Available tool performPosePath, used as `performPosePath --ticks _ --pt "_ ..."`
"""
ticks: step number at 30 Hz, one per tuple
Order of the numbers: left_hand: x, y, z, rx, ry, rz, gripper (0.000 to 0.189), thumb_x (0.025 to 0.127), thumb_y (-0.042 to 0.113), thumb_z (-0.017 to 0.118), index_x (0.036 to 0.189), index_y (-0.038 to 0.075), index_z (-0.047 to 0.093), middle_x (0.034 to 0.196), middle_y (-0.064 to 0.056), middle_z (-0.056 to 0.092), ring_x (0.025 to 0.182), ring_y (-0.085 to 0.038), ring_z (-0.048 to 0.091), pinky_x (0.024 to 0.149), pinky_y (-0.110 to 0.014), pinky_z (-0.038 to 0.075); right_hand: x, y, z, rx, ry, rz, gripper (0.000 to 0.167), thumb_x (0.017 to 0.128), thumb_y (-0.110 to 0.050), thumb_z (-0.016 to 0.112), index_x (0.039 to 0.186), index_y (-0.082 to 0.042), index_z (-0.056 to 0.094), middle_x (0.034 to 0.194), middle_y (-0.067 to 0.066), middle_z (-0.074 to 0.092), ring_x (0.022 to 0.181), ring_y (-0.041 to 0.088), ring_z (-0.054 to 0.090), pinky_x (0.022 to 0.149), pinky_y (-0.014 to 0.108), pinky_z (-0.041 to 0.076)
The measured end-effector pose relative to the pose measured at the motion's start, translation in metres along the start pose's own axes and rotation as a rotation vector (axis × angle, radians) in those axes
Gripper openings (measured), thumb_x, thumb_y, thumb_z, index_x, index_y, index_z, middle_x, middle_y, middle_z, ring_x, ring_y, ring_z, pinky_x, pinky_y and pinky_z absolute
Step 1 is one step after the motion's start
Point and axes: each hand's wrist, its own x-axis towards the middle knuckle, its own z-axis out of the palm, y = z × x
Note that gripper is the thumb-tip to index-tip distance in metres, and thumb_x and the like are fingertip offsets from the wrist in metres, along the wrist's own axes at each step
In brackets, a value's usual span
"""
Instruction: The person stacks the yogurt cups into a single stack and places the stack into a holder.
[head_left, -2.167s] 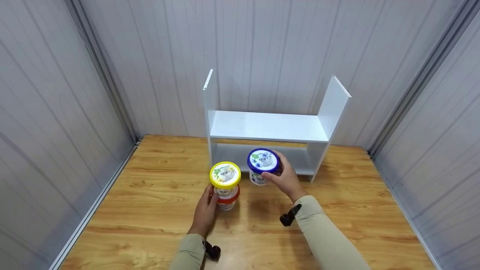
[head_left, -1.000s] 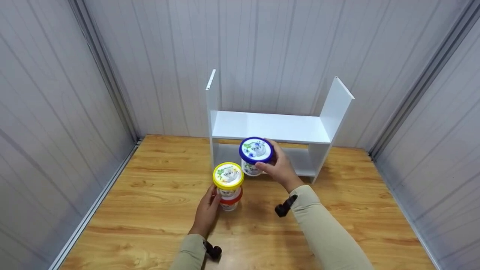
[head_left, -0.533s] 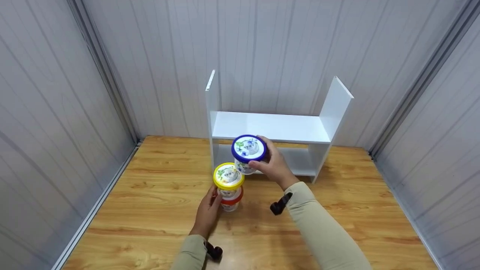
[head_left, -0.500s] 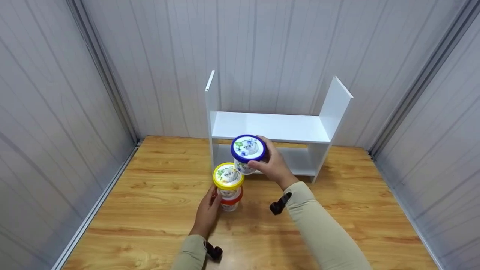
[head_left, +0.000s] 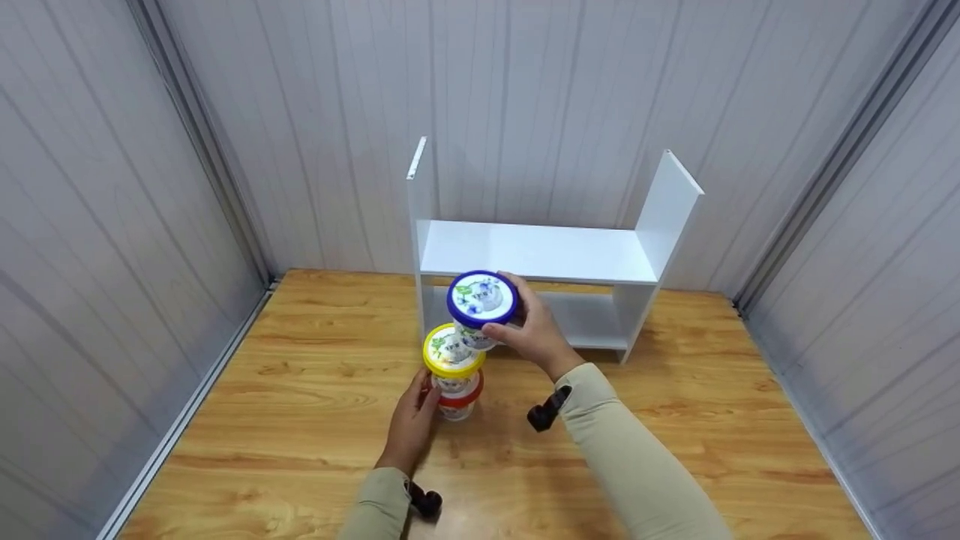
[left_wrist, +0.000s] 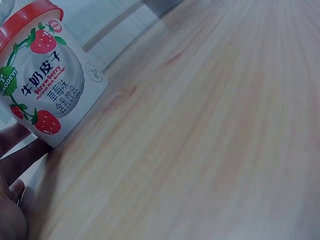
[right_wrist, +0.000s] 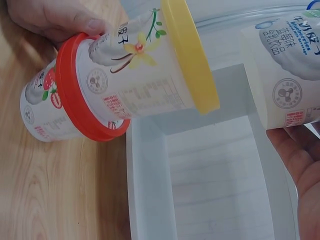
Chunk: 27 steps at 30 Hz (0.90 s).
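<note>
My right hand holds a blue-lidded blueberry milk drink cup upright, thumb on the near side. Its base overlaps the yellow lid in the head view, while the right wrist view shows a gap between them. The yellow-lidded cup stands on a red-lidded strawberry cup, which sits on the wooden table. At the left of this stack, my left hand grips the red-lidded cup, fingers reaching behind it and thumb in front, the thumb tip near the red lid.
A white two-tier shelf with tall side panels stands behind the cups, near the back wall. The wooden table runs between panelled side walls. Both sleeves carry a black wrist device.
My right hand has carried the blue-lidded cup leftward and upward, from beside the stack to above the yellow lid. The left hand and the two stacked cups have stayed in place.
</note>
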Motion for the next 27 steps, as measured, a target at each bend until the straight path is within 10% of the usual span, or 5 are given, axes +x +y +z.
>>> performPosePath --ticks 8,27 --pt "0.000 -0.002 -0.002 0.047 0.004 0.073 0.061 0.105 0.047 0.049 0.158 0.019 0.036 0.141 -0.007 0.059 0.122 -0.026 0.059 0.106 -0.052 0.044 0.001 0.001 0.009 0.027 -0.025 0.006 0.091 0.080 -0.039 0.087 0.155 -0.024 0.036 0.144 0.003 0.052 0.129 0.022 0.054 0.107 0.044 0.046" --pt "0.001 0.001 -0.001 -0.013 -0.015 0.012 0.061 0.101 0.059 0.048 0.156 0.036 0.036 0.144 0.005 0.056 0.127 -0.020 0.056 0.110 -0.051 0.042 0.004 0.003 0.023 0.038 -0.075 0.011 0.092 0.082 -0.040 0.085 0.157 -0.023 0.034 0.145 0.002 0.052 0.130 0.022 0.054 0.108 0.047 0.045"
